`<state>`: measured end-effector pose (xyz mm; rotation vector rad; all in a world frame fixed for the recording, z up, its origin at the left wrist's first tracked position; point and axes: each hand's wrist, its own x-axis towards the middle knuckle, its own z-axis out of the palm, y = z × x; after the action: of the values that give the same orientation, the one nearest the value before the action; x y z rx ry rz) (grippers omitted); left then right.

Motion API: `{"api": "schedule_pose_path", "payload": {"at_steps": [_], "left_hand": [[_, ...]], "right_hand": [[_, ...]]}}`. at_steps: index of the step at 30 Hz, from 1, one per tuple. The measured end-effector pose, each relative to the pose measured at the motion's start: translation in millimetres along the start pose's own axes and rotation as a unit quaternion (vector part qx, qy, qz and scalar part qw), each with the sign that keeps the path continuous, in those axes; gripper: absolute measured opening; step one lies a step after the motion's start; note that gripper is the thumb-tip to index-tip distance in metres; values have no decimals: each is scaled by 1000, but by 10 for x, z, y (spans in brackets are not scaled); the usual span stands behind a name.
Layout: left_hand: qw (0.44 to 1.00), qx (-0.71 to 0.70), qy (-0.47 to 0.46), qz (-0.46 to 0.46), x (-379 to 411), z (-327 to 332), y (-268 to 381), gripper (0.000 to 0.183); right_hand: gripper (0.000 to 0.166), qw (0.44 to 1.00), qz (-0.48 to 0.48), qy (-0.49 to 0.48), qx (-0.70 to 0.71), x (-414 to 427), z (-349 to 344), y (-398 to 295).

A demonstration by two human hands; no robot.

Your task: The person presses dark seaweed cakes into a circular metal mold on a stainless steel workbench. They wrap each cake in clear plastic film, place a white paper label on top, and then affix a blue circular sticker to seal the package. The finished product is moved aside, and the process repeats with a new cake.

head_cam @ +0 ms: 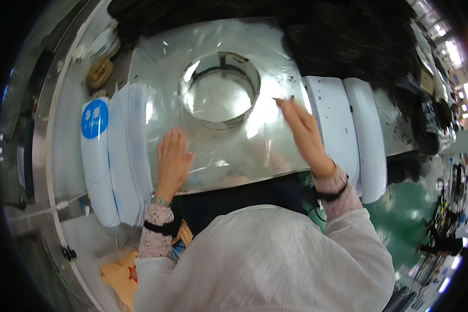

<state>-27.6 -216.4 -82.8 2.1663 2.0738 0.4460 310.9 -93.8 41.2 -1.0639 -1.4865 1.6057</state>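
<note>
A sheet of clear plastic film [163, 70] covers the metal work surface before me. A round metal ring [231, 124] stands on the surface near the middle, and its inside shows a pale bottom. My left hand [174, 158] lies palm down on the film, left of and nearer than the ring. Its fingers are stretched out, slightly blurred, with nothing in them. To the right of the ring is my right hand [305, 130], thumb and fingers pointing away from me. Small dark bits show at its fingertips; whether it pinches them is unclear.
Dark fibrous material [347, 39] is heaped at the back and right. White paper stacks [134, 156] flank the left side, beside a roll with a blue label [94, 119]. White folded sheets [335, 117] lie on the right. A yellow bag [121, 277] sits lower left.
</note>
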Motion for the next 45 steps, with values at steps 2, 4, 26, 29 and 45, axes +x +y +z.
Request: {"api": "schedule_pose_path", "payload": {"at_steps": [2, 4, 26, 29, 45], "left_hand": [[999, 10, -42, -7, 50, -37, 72, 67], [997, 16, -69, 9, -175, -56, 67, 69], [991, -101, -93, -8, -169, -552, 243, 54], [985, -140, -88, -43, -179, -595, 311, 52], [985, -126, -102, -57, -183, -510, 226, 85]], "right_hand": [[53, 830, -20, 68, -554, 330, -453, 778], [66, 733, -130, 41, -666, 45, -530, 1148], [61, 271, -112, 540, -789, 2959, -4022, -2243], [40, 282, -155, 544, -775, 3078, -3964, -2243], [72, 332, -489, 423, -687, 1157, -3330, -2419]]}}
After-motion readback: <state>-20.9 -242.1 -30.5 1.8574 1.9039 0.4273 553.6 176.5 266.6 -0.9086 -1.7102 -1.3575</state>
